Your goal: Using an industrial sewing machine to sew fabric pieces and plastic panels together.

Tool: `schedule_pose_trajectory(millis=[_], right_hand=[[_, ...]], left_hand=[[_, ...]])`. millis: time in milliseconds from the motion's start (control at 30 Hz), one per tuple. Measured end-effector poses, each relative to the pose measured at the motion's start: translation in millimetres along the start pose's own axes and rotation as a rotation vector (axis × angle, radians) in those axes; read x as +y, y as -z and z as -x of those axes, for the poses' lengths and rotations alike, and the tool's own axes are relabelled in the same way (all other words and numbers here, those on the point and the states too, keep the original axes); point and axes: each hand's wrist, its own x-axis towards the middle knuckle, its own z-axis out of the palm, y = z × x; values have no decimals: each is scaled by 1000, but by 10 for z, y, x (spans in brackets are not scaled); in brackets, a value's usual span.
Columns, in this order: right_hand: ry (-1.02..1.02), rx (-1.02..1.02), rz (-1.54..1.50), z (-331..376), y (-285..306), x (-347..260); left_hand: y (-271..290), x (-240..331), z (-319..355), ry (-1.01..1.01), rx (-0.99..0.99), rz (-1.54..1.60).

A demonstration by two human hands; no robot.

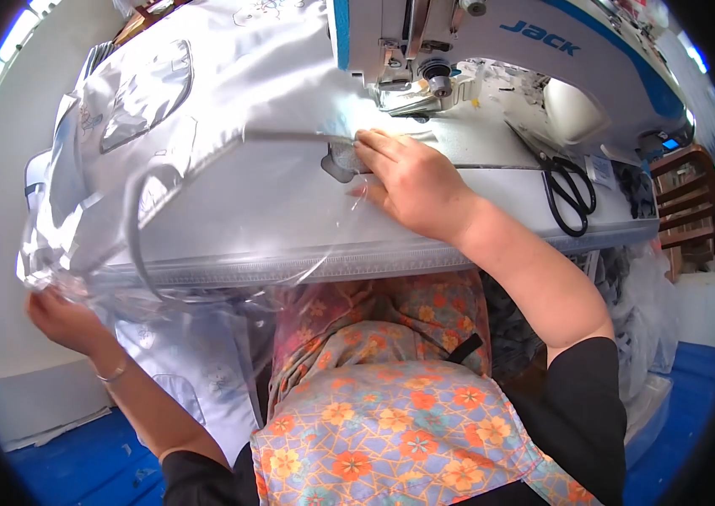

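At the table's left end, my left hand is closed on the gathered edge of a clear plastic sheet. A narrow grey binding strip runs along the sheet and curls down at the left. Beside the sewing machine's needle area, my right hand rests with fingers stretched out flat at the strip's right end. Its thumb is apart from the fingers, lower down. The sewing machine is white and blue, with its lamp lit over the stitching spot. Glare hides the needle tip.
Black-handled scissors lie on the table right of my hand. Shiny white fabric with printed patches covers the table's left and back. A measuring tape strip lines the front edge. A wooden chair stands at right.
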Motion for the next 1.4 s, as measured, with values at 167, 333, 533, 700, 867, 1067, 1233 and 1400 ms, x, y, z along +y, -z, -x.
schedule_pose_trajectory(millis=[167, 333, 533, 700, 867, 1067, 1233, 1400], right_hand=[[-31, 113, 31, -19, -62, -265], [-41, 283, 16, 80, -94, -731], [-90, 203, -77, 426, -328, -865], [-35, 205, -147, 426, -244, -945], [-69, 224, -182, 323, -327, -986], [-50, 201, -211, 276, -323, -919], [-38, 221, -222, 333, -256, -836], [-94, 176, -284, 453, -56, -741]], left_hand=[[-576, 308, -1128, 441, -258, 1079], [-902, 675, -710, -2, -910, 682], [624, 2151, -775, -288, -223, 983], [824, 3272, -426, -823, -415, 1348], [619, 3461, -452, -853, -353, 1376], [526, 3642, -519, -854, -383, 1268], [463, 3686, -457, -825, -333, 1270], [562, 3630, -438, -832, -380, 1261]])
